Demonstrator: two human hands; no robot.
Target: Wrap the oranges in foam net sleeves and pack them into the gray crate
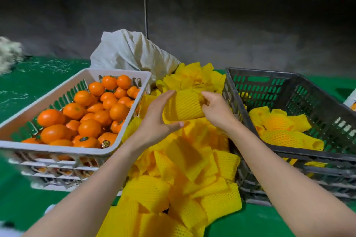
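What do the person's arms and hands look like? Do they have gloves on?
No gloves. The left arm and right arm are bare as far as the picture shows, with no sleeves, watch or bracelet. The left hand and right hand show no rings, and the one thumbnail in view looks short and unpainted.

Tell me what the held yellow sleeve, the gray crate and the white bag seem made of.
The yellow sleeve: soft foam netting, matte; open diamond mesh, puffy strands. The gray crate: rigid moulded plastic, dull finish; slotted walls, thick rim. The white bag: probably woven plastic sacking, going by its stiff creases; the weave is too fine to see.
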